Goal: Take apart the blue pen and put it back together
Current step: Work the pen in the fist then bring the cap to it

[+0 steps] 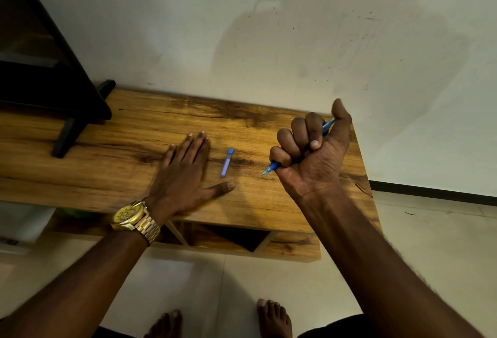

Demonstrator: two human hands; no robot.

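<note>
A pale wall (269,28) rises behind a long wooden bench (134,127), and everything below is placed against that bench. At its far left end stands a dark piece of furniture (40,68) with a black leg (66,135) planted on the wood. The left hand (185,170), with a gold watch (134,218) on its wrist, lies palm down near the middle of the bench, fingers (197,146) straight and spread, thumb stretched toward the right. Above the bench's right end the right hand (312,154) is raised in a fist, its fingers curled tightly round the blue pen (273,167), whose clear tip sticks out toward the left. The pen's blue cap (226,162) lies flat on the bench between the two hands, just beside the left thumb and apart from both.
</note>
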